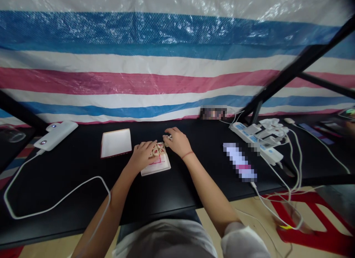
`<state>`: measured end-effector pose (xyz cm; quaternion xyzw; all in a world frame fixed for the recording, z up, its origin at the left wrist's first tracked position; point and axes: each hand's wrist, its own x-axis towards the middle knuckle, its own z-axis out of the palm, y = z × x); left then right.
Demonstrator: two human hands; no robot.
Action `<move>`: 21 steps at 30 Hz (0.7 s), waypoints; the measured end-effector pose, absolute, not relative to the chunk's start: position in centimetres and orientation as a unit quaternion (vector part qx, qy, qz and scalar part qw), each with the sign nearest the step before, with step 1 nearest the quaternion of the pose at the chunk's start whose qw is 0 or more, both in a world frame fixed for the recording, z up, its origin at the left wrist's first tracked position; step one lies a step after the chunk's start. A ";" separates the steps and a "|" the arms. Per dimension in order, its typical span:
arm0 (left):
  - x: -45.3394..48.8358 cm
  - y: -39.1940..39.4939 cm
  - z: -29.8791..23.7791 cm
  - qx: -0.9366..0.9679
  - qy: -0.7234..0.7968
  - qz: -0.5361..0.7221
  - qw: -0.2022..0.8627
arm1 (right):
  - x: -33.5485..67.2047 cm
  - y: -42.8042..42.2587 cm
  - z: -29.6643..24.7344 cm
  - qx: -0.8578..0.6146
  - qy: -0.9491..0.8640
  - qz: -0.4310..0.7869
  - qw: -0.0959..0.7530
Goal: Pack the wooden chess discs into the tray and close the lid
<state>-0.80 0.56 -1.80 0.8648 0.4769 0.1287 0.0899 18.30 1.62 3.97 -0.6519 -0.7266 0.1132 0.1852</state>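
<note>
While the left hand (144, 154) lies loosely over discs (155, 152) in a box (164, 166), the right hand (178, 140) — curled — grips more pieces (168, 138).

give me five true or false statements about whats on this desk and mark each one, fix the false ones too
1. The left hand rests over a shallow white tray with round pieces in it. True.
2. The right hand lies flat on a phone. False: it is at the tray's far right corner, its fingers bent.
3. A white-lined box part lies left of the tray, apart from it. True.
4. The power strip is left of both hands. False: it is on the right side of the desk.
5. The sheet behind the desk is plain white. False: it has blue, white and red stripes.
</note>
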 end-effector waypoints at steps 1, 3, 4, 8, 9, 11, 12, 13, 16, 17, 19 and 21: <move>-0.9 0.6 -1.8 0.864 0.476 0.136 0.089 | 18.1 2.7 4.3 -0.672 -0.719 0.112 0.140; -1.2 0.6 -1.7 0.864 0.469 0.160 0.082 | 17.7 4.5 4.8 -0.693 -0.707 0.128 0.049; -1.5 0.6 -1.6 0.865 0.464 0.175 0.077 | 17.5 5.2 4.9 -0.697 -0.703 0.140 0.011; -3.1 0.4 -1.4 0.861 0.452 0.224 0.065 | 17.0 6.6 5.0 -0.694 -0.698 0.170 -0.046; -3.5 0.2 -1.4 0.859 0.452 0.233 0.066 | 17.0 6.7 5.0 -0.694 -0.699 0.169 -0.045; -4.2 -0.5 -1.3 0.855 0.450 0.249 0.071 | 16.8 6.9 5.2 -0.690 -0.703 0.167 -0.046; -4.4 -0.9 -1.3 0.853 0.449 0.254 0.076 | 16.8 6.9 5.3 -0.687 -0.705 0.169 -0.050; -4.5 -1.3 -1.3 0.853 0.446 0.258 0.084 | 16.7 7.0 5.3 -0.684 -0.707 0.171 -0.056; -4.7 -2.3 -1.5 0.857 0.433 0.255 0.117 | 16.3 7.2 5.4 -0.677 -0.710 0.178 -0.075; -4.6 -2.5 -1.7 0.858 0.430 0.250 0.130 | 16.2 7.2 5.4 -0.677 -0.710 0.178 -0.077; -4.6 -2.5 -2.1 0.859 0.426 0.240 0.152 | 16.1 7.2 5.2 -0.677 -0.711 0.176 -0.076; -4.6 -2.3 -2.4 0.860 0.425 0.228 0.165 | 16.1 7.2 4.9 -0.676 -0.713 0.172 -0.069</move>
